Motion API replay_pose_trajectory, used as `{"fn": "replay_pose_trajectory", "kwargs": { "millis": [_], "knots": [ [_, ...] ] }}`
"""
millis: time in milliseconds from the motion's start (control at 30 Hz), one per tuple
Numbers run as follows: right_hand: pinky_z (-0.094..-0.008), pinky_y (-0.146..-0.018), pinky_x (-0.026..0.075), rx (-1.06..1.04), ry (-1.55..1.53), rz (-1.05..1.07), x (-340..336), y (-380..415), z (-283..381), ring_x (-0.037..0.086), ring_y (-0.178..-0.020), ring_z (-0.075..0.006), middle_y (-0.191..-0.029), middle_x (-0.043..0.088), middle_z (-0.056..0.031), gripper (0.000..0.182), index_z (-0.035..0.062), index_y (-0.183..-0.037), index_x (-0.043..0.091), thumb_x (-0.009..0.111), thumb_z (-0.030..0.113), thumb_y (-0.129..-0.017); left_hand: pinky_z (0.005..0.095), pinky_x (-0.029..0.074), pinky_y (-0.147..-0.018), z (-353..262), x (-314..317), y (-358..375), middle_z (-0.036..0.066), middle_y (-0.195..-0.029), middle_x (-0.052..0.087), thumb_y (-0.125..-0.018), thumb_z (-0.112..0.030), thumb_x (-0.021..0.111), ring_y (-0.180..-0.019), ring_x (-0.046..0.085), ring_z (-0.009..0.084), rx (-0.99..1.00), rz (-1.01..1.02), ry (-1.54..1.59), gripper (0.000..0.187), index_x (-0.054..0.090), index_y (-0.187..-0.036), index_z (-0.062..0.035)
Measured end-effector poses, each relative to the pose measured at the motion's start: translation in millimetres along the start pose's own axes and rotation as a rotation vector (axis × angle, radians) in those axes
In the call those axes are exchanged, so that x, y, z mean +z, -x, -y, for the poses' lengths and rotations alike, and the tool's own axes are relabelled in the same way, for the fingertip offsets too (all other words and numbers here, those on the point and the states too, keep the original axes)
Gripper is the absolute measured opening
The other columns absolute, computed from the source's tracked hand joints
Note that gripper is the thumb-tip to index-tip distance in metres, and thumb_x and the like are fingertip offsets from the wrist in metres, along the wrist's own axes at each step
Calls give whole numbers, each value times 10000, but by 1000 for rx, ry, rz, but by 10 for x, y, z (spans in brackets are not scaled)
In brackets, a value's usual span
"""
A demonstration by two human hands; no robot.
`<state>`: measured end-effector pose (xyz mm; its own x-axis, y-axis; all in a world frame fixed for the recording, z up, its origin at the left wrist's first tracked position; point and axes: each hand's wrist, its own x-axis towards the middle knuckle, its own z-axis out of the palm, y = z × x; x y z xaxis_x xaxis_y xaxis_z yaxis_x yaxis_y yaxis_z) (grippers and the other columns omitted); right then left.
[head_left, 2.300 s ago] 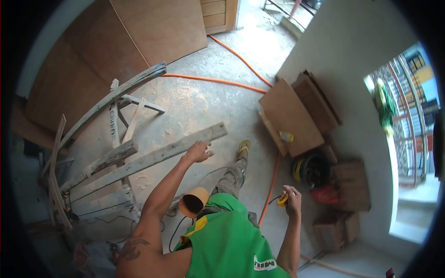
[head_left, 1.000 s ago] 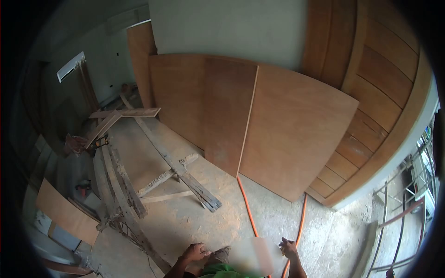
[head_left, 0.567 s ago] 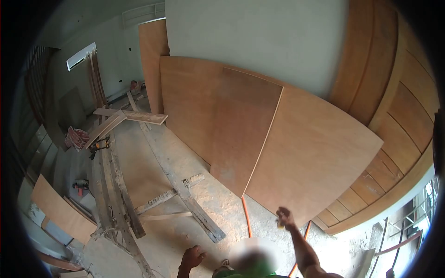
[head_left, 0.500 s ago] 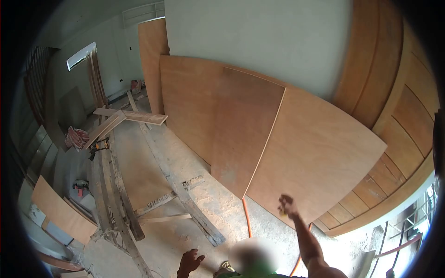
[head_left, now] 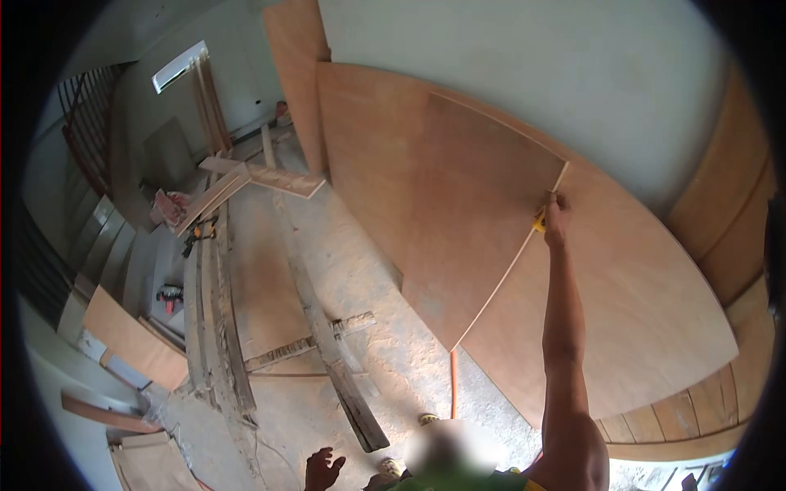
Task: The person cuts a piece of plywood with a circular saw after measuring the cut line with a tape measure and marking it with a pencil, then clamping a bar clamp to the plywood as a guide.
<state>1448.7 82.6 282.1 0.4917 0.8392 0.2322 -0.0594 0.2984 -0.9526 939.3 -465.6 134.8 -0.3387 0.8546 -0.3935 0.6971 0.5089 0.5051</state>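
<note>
My right hand is closed around a small yellow tape measure, its far side covered by the fingers. It is at the edge of a darker plywood panel, which leans against a larger plywood sheet. A pale strip of edge runs down from the hand to the floor along the darker panel. Low in the view, my left hand hangs over the floor, empty, its fingers loosely bent and apart.
Long rough timbers lie on the dusty floor with a crosspiece. Boards rest across them farther back. A cordless drill sits at left near a leaning plywood offcut. An orange hose runs below the panel's corner.
My right arm has reached up and forward, bringing the tape measure to the upper part of the darker panel's edge. The view has turned, while my left hand stays low.
</note>
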Motion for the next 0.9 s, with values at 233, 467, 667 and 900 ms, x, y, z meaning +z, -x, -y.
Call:
{"fn": "replay_pose_trajectory", "kwargs": {
  "millis": [233,467,667,900],
  "knots": [
    [-281,-518,471,-27,32,90,-60,137,83,560,-616,-132,-787,546,-33,303,25,-1017,540,632,264,-855,395,480,-808,-370,-164,-311,160,-1003,642,-777,-423,687,-855,629,287,166,-93,-101,549,575,-1125,-14],
    [-275,-558,493,86,-144,243,210,841,291,572,-667,-140,-780,523,-16,208,61,-946,540,588,256,-891,401,502,-794,-1625,-857,-1263,186,-982,646,-843,-377,624,-921,631,343,324,-144,153,450,573,-1116,-23],
    [-270,-609,514,127,-286,358,471,1681,345,582,-744,-148,-903,556,-48,263,64,-1063,538,472,292,-947,351,524,-716,-3637,-1622,-1606,245,-1117,573,-847,-713,355,-910,619,291,302,29,470,893,369,-1348,27],
    [-389,-724,505,637,-645,204,104,2500,-1071,558,-878,-198,-953,550,-72,404,66,-1070,524,411,431,-937,446,509,-819,-4485,-1723,-1950,292,-1269,445,-765,-778,402,-1071,549,404,68,147,703,1028,277,-1391,28]
  ]
}}
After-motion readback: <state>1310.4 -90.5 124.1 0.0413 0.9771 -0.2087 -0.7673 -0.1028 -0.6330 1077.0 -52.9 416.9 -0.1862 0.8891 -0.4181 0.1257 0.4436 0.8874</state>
